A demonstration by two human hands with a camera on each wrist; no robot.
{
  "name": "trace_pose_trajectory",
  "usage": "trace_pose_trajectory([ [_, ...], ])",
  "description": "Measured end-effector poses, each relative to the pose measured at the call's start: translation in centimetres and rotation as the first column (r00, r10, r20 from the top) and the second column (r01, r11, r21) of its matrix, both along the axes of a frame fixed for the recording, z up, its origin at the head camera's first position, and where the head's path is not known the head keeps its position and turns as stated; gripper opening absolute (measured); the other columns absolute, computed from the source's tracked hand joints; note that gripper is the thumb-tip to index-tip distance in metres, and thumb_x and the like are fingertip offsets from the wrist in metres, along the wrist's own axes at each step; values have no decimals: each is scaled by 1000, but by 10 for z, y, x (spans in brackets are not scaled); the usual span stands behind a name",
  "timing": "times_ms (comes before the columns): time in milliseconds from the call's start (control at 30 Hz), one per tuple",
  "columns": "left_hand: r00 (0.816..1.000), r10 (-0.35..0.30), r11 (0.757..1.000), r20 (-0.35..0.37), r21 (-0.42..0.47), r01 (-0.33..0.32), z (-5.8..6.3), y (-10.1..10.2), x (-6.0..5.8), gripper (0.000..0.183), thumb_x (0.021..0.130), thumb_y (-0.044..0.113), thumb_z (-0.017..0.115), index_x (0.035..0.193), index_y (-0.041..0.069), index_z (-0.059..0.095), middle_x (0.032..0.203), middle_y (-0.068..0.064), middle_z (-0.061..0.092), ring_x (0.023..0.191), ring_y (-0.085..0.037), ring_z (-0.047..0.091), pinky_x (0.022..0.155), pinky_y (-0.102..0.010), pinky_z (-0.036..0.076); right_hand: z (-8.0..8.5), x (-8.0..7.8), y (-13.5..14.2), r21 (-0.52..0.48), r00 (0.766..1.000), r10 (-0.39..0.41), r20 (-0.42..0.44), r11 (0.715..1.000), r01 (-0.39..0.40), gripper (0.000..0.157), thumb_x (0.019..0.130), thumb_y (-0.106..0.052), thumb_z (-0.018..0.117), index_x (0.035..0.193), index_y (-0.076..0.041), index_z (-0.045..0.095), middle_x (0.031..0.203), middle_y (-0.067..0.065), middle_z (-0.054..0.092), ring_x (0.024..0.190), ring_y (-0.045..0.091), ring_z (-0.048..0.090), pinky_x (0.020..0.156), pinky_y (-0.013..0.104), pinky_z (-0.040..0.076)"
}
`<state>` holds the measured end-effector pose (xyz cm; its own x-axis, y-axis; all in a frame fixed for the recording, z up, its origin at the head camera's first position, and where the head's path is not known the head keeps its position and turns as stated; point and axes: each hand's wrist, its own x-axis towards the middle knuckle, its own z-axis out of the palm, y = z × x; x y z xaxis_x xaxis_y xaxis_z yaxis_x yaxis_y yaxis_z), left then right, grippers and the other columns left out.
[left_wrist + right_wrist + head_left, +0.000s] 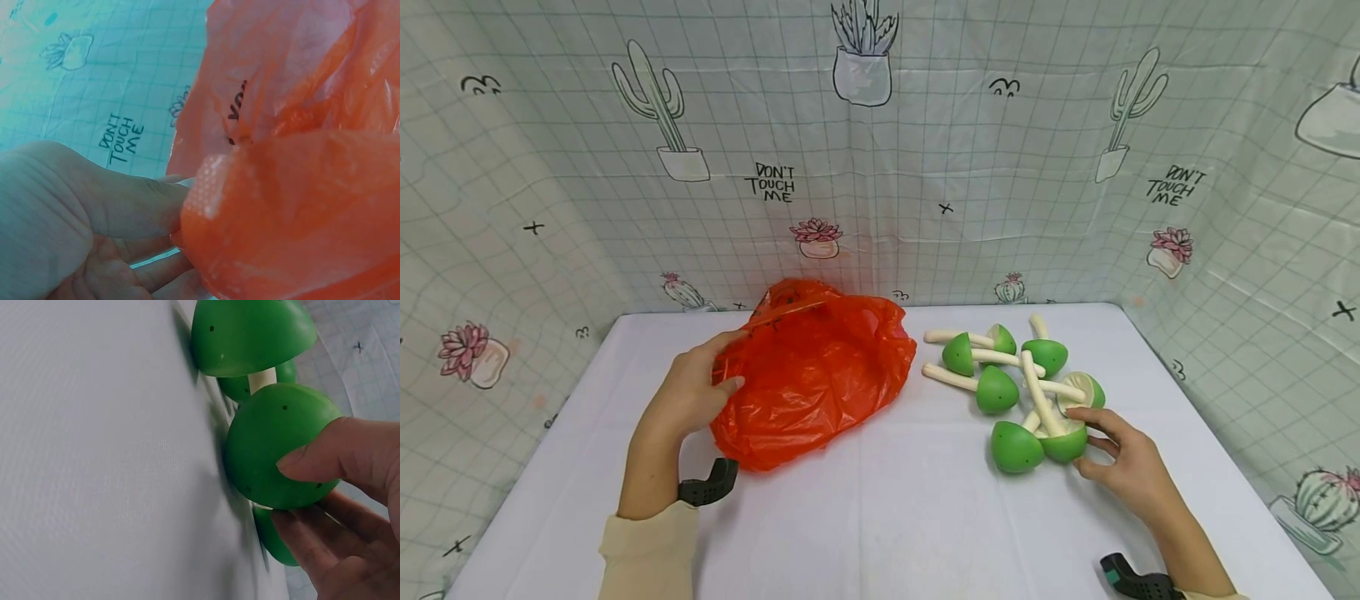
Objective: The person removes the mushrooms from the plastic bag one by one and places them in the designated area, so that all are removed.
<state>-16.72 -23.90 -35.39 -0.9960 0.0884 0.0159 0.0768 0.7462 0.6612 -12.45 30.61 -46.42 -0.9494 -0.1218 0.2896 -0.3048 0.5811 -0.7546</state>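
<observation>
On the table's left, a crumpled red plastic bag (820,375) stands with its mouth slack. My left hand (696,387) holds its left edge; in the left wrist view the thumb (144,203) presses the film and the other fingers are partly hidden behind it. At the right, my right hand (1123,462) pinches the green cap of a toy mushroom (1063,443), whose pale stem points up and away. The right wrist view has the thumb (312,456) on the cap (269,444) and the fingers on its far side.
Several more green-capped mushrooms (997,390) lie in a loose heap between the bag and my right hand, some stems crossing. One mushroom (1017,447) lies just left of the pinched one. A patterned grid cloth (880,183) hangs behind the white table (880,517).
</observation>
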Motion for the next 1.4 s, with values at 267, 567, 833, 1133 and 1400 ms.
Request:
trace_pose_trajectory([
  [267,1000,-3,1000,-12,4,3,1,-1,0,64,100,-1,64,159,1,40,154,-30,47,135,-51,50,102,-65,51,2,-1,1,17,1000,-2,-24,1000,2,72,69,25,79,136,3,63,137,22,60,122,-18,43,94,8,50],
  [567,1000,3,1000,-12,3,-3,2,0,0,64,100,-1,65,159,2,41,154,-31,46,134,-52,49,100,-65,51,5,0,1,16,997,-2,-79,1000,3,71,68,28,78,133,3,65,131,23,63,117,-15,53,94,11,52],
  [833,1000,-2,1000,-20,-4,2,4,2,-1,64,100,0,65,159,2,40,155,-31,45,136,-52,47,102,-66,50,8,-1,2,12,995,-34,-98,999,35,64,74,25,77,134,5,63,131,20,66,114,-13,58,94,11,52],
  [1133,1000,1,1000,-12,-4,-1,9,6,2,64,101,4,64,160,4,40,157,-31,43,139,-52,44,105,-69,46,19,-6,-2,-7,991,-18,-134,1000,17,51,83,22,72,131,6,64,129,23,67,113,-11,60,98,9,48],
  [1400,996,21,999,-86,37,-18,10,12,5,59,105,14,63,158,3,42,156,-28,46,139,-50,46,106,-69,47,42,-13,-19,-69,995,11,-97,997,-18,30,105,-4,63,134,4,64,130,16,67,119,-6,60,100,8,46],
])
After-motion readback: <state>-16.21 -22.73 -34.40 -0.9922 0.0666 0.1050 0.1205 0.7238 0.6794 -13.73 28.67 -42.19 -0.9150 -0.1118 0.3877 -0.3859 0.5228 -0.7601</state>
